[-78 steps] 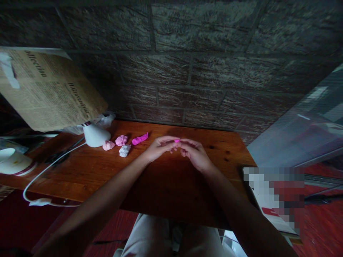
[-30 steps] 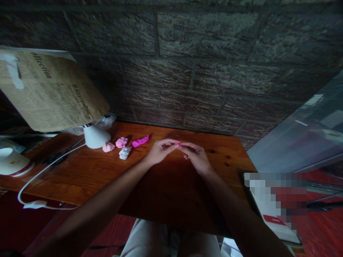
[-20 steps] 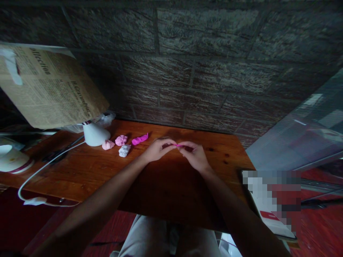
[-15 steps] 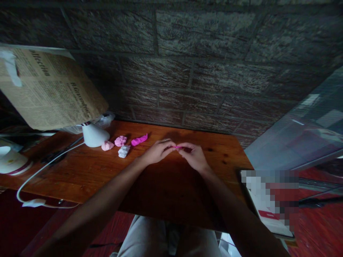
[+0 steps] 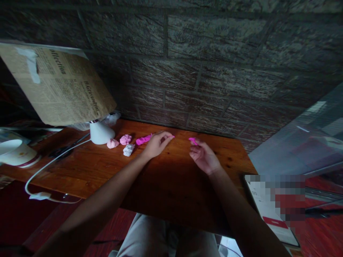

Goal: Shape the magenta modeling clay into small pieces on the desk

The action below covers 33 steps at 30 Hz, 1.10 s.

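My left hand (image 5: pixel 156 144) hovers over the wooden table (image 5: pixel 112 175), its fingertips pinched on a tiny bit of bright pink clay (image 5: pixel 172 136). My right hand (image 5: pixel 203 157) is apart from it to the right, fingers curled, pinching a small pink clay piece (image 5: pixel 192 140). Just left of my left hand lies a bright pink clay roll (image 5: pixel 143 140). Further left sit two pale pink lumps (image 5: pixel 125 139) (image 5: pixel 113 143) and a white lump (image 5: pixel 128 150).
A white lamp base (image 5: pixel 101 132) with a white cable (image 5: pixel 45 167) stands at the back left under a taped newspaper sheet (image 5: pixel 61 89). A white bowl (image 5: pixel 16 153) sits far left. A brick wall (image 5: pixel 203 71) backs the table. A booklet (image 5: pixel 270 214) lies at the right edge.
My hands were joined on one pink piece and drew it out thin. Now they have parted, each pinching a pink bit, and the left has moved toward the pink roll.
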Each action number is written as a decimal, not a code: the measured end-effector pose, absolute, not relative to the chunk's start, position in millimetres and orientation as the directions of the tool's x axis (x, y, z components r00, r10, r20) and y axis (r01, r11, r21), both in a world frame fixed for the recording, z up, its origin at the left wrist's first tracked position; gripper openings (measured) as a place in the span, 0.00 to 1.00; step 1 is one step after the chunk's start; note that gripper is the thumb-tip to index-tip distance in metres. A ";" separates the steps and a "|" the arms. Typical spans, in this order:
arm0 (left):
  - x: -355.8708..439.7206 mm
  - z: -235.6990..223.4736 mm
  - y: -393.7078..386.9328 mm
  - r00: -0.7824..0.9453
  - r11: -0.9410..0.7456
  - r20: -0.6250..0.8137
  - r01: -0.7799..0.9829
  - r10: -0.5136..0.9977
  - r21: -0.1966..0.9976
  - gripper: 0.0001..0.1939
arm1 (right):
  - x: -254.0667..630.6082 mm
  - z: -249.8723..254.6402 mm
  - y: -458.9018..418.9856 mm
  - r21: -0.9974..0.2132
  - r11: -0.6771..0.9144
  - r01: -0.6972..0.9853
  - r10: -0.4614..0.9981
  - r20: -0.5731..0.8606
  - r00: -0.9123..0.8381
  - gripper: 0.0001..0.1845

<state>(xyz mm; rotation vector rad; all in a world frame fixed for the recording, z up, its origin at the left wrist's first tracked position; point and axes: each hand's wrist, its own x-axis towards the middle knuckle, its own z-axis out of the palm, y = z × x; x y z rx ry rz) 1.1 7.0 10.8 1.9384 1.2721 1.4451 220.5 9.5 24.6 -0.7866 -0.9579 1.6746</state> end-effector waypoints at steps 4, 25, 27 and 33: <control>1.7 8.0 12.0 -0.112 -0.338 0.349 0.110 0.930 0.935 0.21 | 220.1 10.1 10.5 -0.995 0.025 -0.100 0.962 0.051 -0.267 0.14; 20.5 11.6 -0.2 0.107 0.017 0.017 -0.308 0.994 0.951 0.20 | 211.7 5.4 3.2 -0.940 0.340 0.020 0.911 0.325 -0.254 0.18; 23.3 10.1 -1.8 0.131 0.007 0.030 -0.278 0.991 0.961 0.20 | 211.7 7.4 2.7 -0.943 0.332 -0.002 0.909 0.321 -0.265 0.18; 27.9 9.8 -3.8 0.152 0.007 0.037 -0.283 0.988 0.959 0.22 | 212.0 7.8 3.2 -0.950 0.312 0.025 0.923 0.296 -0.245 0.14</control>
